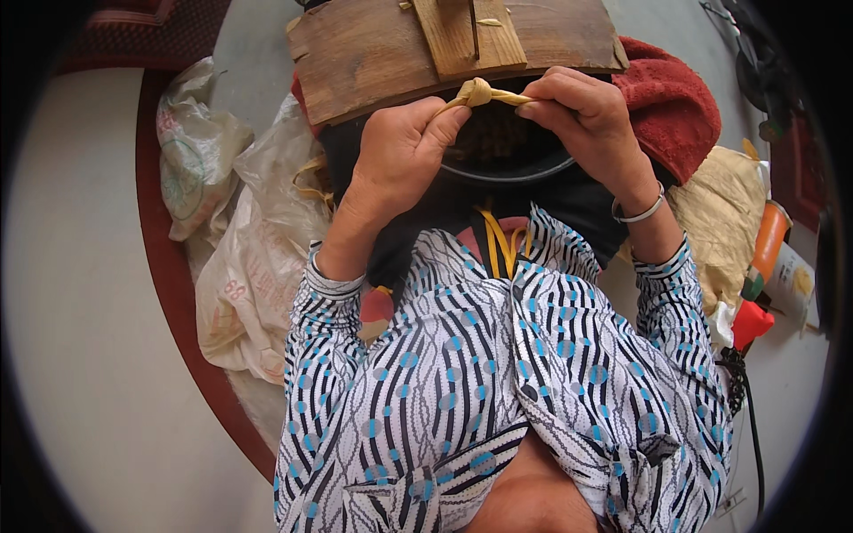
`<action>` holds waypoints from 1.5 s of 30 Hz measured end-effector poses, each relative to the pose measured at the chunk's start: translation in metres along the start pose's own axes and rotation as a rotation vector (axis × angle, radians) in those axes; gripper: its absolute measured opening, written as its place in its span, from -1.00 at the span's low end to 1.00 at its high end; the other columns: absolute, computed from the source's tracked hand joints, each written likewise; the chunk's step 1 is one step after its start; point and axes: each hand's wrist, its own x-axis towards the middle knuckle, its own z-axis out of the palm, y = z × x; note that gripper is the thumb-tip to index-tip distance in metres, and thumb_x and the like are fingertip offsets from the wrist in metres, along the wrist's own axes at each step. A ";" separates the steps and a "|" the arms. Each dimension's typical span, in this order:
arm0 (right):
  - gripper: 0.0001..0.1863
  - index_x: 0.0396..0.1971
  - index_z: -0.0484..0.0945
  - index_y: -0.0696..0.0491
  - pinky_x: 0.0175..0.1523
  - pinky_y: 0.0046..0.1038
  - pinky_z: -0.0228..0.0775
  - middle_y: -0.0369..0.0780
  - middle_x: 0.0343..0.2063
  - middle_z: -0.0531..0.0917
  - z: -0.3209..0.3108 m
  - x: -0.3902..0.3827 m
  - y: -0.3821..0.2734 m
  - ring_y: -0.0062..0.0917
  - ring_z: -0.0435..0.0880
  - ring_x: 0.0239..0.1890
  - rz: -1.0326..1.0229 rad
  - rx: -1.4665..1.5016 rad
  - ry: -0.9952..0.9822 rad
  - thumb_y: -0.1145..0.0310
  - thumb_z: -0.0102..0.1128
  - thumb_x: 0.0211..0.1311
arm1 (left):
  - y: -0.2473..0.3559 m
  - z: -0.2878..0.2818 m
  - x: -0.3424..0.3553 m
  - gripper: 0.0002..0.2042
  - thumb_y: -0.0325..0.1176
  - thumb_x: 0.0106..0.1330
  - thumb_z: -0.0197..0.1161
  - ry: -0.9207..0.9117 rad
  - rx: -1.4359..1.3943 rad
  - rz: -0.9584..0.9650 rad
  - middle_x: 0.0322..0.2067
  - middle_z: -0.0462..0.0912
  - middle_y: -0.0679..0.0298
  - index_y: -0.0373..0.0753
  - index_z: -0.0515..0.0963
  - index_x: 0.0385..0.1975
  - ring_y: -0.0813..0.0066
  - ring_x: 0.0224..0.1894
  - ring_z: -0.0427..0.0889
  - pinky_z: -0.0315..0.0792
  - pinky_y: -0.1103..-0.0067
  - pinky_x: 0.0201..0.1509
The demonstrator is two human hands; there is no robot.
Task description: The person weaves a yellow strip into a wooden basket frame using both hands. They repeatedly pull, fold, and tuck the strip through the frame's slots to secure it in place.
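We pinch the knotted straw-coloured strand (478, 92) near the wooden board (364, 58), left hand (402, 147) and right hand (591, 120) gripping either side of its knot, where this probably light, pliable, slightly springy piece holds best.

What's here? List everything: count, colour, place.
Strip: 1, yellow, upper centre
Bands: several, yellow, waist
Board: 1, brown, top
Block: 1, tan, on board
Rod: 1, dark, at block
Bowl: 1, black, below board
Towel: 1, red, beside board
Bags: 2, whitish, left
Sack: 1, beige, right
Canister: 1, orange, right
Tub: 1, white, right
Mat: 1, red, top left
Clutter: uncounted, mixed, right
Shirt: 1, multicoloured, worn
Bracelet: 1, silver, right wrist
Left hand, right hand: 1 each, bare, on strip
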 end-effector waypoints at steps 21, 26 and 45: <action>-0.88 -0.37 0.59 0.16 -0.38 -0.45 0.38 -0.18 -0.56 0.52 -0.006 0.015 -0.004 -0.38 0.52 -0.52 -0.051 -0.111 -0.014 0.46 0.31 0.11 | 0.023 -0.017 0.031 -0.83 -0.44 0.32 0.23 -0.186 -0.201 0.047 -0.39 0.55 0.40 -0.31 0.50 -0.16 0.72 -0.37 0.50 0.39 0.78 -0.31; -0.87 -0.34 0.57 0.18 -0.34 -0.46 0.40 -0.18 -0.53 0.55 -0.014 0.029 0.002 -0.40 0.54 -0.49 0.022 -0.121 -0.015 0.46 0.27 0.15 | 0.013 -0.027 0.037 -0.86 -0.43 0.35 0.19 -0.039 -0.389 0.074 -0.42 0.54 0.40 -0.30 0.51 -0.17 0.72 -0.42 0.49 0.42 0.76 -0.33; -0.87 -0.36 0.60 0.15 -0.31 -0.42 0.42 -0.11 -0.48 0.62 -0.001 0.055 0.039 -0.33 0.61 -0.45 0.051 -0.171 0.116 0.42 0.26 0.13 | 0.000 -0.004 0.078 -0.88 -0.39 0.28 0.21 0.323 0.185 0.236 -0.53 0.54 0.33 -0.31 0.53 -0.32 0.59 -0.52 0.48 0.36 0.59 -0.43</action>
